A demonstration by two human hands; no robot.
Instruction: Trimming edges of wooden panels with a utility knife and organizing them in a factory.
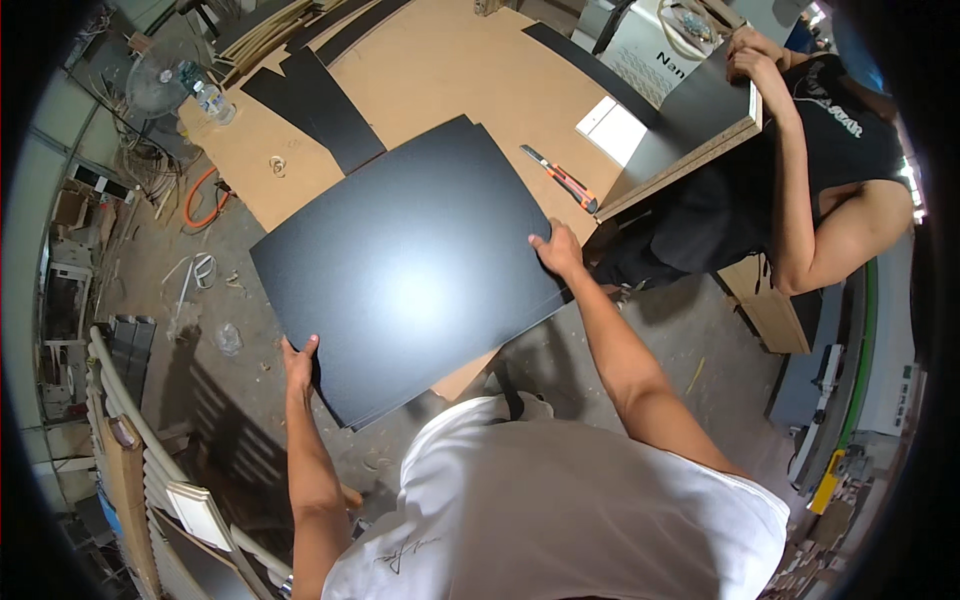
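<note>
The left hand (pixel 299 362) is gripping the near left edge of a stack of large black sheets (pixel 410 265), with the fingers curled over the top face and the thumb hidden beneath. The right hand (pixel 556 250) is holding the stack's right edge, fingers closed over the rim and pressing on the top sheet. The stack is lying flat, partly on the brown worktable (pixel 440 70) and partly overhanging its near edge above the dusty floor (pixel 200 290). An orange-and-black utility knife (pixel 562 180) is lying on the table just beyond the right hand, apart from the sheets. Narrow black strips (pixel 325 100) are lying farther back on the table. At upper right, another person (pixel 820 180) in a black shirt is holding a thick black-faced board (pixel 690 130) tilted against the table's right edge.
</note>
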